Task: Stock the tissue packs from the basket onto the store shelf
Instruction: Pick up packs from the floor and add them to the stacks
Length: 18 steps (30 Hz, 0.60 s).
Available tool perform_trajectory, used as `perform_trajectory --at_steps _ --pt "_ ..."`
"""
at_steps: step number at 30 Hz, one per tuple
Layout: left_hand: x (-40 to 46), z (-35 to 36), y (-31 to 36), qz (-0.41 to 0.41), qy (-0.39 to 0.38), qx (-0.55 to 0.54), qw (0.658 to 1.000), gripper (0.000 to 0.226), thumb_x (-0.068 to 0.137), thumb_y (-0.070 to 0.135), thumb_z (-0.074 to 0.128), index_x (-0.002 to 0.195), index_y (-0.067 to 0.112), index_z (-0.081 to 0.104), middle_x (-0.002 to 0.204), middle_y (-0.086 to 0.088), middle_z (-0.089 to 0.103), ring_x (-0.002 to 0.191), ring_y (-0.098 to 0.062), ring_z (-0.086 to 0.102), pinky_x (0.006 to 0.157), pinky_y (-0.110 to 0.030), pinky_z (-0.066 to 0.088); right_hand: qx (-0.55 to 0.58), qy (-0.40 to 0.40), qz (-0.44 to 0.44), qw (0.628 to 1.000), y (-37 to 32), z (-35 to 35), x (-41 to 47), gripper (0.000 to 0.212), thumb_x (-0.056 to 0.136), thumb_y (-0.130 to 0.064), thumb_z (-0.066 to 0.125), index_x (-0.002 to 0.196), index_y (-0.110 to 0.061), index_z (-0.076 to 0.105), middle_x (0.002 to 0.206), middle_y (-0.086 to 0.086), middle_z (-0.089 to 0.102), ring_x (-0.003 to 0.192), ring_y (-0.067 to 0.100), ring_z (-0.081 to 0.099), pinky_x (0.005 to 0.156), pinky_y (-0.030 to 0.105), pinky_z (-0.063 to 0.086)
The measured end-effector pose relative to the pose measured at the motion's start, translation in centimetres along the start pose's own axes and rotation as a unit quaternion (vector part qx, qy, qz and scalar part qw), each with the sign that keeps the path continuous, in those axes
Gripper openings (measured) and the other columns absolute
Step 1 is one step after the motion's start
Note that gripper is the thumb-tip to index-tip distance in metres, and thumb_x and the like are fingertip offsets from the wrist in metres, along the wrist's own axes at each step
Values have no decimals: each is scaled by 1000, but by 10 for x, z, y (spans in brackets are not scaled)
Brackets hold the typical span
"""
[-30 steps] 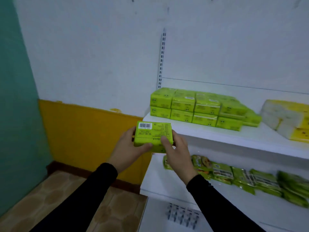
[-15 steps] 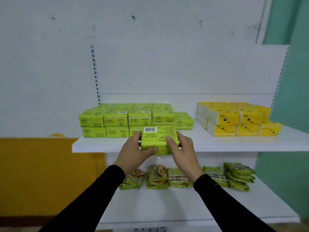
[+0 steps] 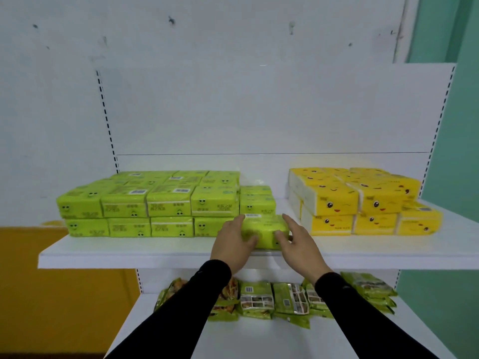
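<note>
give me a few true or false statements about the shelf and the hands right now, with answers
1. Both hands are on one green tissue pack on the upper shelf. True: the left hand and the right hand hold its two ends.
2. The yellow tissue packs sit left of the green ones. False: they sit at the right end of the shelf, with the stacked green packs at the left.
3. The held pack is in front of the green stack's right end. True.
4. The lower shelf holds yellow tissue packs. False: it holds green snack bags.
5. The person wears short sleeves. False: black sleeves reach the wrists.
</note>
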<state>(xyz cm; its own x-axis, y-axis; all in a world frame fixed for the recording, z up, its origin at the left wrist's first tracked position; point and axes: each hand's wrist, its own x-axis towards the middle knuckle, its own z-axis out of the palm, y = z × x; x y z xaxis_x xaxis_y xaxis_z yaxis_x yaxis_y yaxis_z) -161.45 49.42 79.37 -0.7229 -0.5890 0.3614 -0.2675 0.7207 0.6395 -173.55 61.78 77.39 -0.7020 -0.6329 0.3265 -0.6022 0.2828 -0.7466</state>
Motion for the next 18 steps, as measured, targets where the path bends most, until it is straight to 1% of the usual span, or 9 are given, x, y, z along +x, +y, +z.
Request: perform_trajectory --at_steps 2,4,8,10,11,13,15,17,18 --pt "1 6 -3 15 -4 39 999 58 100 37 48 151 18 30 156 -6 28 141 -21 28 114 -30 25 -14 -24 -7 1000 10 2 11 52 104 -44 40 152 -26 32 154 2 37 130 18 46 106 31 37" --pt "2 9 -6 35 -8 68 997 55 103 40 39 152 17 30 160 -4 20 146 -20 18 116 -31 18 -7 -31 -8 999 14 6 18 52 104 -45 39 152 -25 34 154 2 38 131 18 46 108 34 37" --pt "12 11 -7 47 -76 124 988 57 105 42 21 152 10 29 161 -6 19 148 -15 11 117 -29 6 -9 -32 -9 999 16 14 34 54 104 -45 39 152 -22 34 153 4 39 132 19 44 108 30 35" --pt "21 13 -4 40 -106 145 983 57 106 39 14 151 8 28 162 -8 18 149 -13 8 116 -29 4 -3 -37 -6 999 16 15 41 54 104 -44 37 152 -20 34 154 5 38 136 19 41 109 29 32" --pt "26 15 -2 32 -116 139 983 57 106 39 13 151 6 27 162 -9 17 150 -14 6 116 -30 4 2 -41 -3 999 16 15 46 54 105 -43 36 153 -19 34 155 5 37 139 18 38 112 29 30" --pt "35 17 3 0 -140 76 987 61 106 42 13 153 4 21 163 -9 11 150 -14 1 117 -28 4 19 -48 5 999 14 15 54 54 105 -42 34 153 -16 32 158 4 33 144 18 31 114 28 24" --pt "44 19 5 -31 -152 7 988 63 105 45 15 154 5 16 164 -7 4 150 -13 -4 117 -25 2 42 -56 17 997 11 14 62 52 106 -39 32 151 -12 35 158 5 33 145 19 30 110 25 22" --pt "48 21 6 -55 -140 -40 988 65 104 50 17 155 9 18 164 -4 0 150 -11 -4 118 -26 1 55 -61 24 996 10 14 68 49 107 -36 32 141 -3 46 152 14 41 140 26 37 107 27 28" --pt "49 20 6 -62 -132 -57 988 65 103 51 18 155 11 20 164 -3 0 150 -11 -4 118 -27 2 59 -61 27 996 10 14 70 49 107 -35 32 133 2 49 146 21 46 134 32 41 106 32 32"
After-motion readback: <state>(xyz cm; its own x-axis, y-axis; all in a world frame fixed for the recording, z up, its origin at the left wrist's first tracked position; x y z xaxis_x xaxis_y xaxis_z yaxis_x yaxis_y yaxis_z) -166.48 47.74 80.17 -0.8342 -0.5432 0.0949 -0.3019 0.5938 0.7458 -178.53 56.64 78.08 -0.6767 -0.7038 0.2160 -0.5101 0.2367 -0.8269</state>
